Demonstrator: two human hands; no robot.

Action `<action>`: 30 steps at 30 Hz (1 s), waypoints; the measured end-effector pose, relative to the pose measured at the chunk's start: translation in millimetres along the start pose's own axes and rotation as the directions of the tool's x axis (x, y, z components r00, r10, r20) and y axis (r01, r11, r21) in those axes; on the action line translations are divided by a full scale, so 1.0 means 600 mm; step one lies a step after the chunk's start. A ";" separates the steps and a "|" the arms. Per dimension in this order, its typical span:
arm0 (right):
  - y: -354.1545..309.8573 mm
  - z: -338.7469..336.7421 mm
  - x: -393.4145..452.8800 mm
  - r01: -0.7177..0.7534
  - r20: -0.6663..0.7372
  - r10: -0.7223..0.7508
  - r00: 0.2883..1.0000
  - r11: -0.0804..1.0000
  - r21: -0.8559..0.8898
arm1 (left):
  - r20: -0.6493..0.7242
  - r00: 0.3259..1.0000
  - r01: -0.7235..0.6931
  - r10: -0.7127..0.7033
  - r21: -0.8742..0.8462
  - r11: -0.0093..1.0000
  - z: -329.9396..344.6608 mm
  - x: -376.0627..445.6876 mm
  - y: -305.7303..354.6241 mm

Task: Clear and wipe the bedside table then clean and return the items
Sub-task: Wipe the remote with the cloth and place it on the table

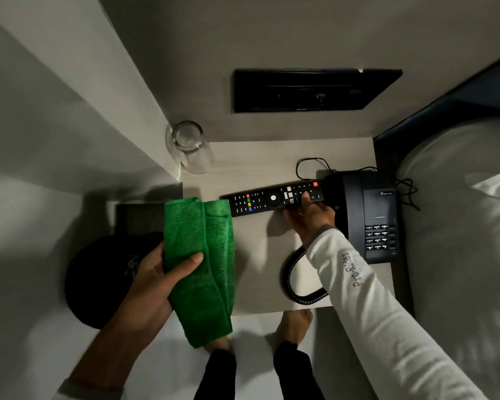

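The pale bedside table [257, 249] fills the middle of the view. On it lies a long black remote control [272, 198], and my right hand [309, 215] grips its right end with the thumb on the buttons. My left hand [156, 278] holds a folded green cloth [199, 264] over the table's left front edge. A black desk telephone [367, 215] sits at the table's right side, its coiled cord [293, 281] looping toward the front edge. A clear drinking glass [189, 145] stands upside down in the back left corner.
A black wall panel with sockets [315, 90] is above the table. The bed with a white pillow [459, 226] lies to the right. A round black bin [104, 278] stands on the floor at the left. My bare feet [295, 324] are below the table's front edge.
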State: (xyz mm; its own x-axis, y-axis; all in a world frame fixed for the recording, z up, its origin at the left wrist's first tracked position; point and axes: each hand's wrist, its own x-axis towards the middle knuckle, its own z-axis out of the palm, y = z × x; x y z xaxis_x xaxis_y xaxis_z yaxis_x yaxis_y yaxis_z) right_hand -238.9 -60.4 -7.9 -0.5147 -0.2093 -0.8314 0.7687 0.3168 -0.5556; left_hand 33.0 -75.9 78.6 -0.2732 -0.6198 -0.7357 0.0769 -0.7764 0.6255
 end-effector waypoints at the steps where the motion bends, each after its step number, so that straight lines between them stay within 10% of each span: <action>1: 0.004 -0.003 0.000 0.004 0.006 -0.004 1.000 1.000 -0.023 | -0.003 1.000 -0.003 0.003 -0.001 1.000 0.001 -0.001 -0.003; 5: -0.002 -0.006 0.012 0.111 0.112 -0.077 0.991 0.935 -0.338 | 0.005 1.000 0.002 -0.002 0.014 1.000 0.002 -0.003 -0.011; 10: -0.023 0.017 0.042 0.349 0.272 -0.218 0.937 0.584 -0.733 | 0.005 1.000 -0.006 0.006 0.024 1.000 0.006 -0.006 -0.017; 26: -0.039 0.065 0.002 0.626 0.486 -0.404 0.775 0.387 -0.677 | -0.084 0.982 -0.149 0.169 0.207 0.967 0.019 -0.008 -0.027; 30: -0.059 0.034 -0.119 0.326 0.650 0.229 0.725 0.717 -0.616 | -0.084 0.960 -0.242 0.268 0.236 0.941 0.060 -0.034 -0.002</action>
State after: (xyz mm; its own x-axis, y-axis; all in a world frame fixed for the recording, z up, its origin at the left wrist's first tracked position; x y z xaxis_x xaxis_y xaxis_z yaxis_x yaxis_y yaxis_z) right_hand -221.9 -75.3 71.3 0.0497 -0.6803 -0.7312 0.1487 0.7290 -0.6682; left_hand 3.7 -58.5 102.3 -0.1608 -0.8125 -0.5603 -0.0877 -0.5537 0.8281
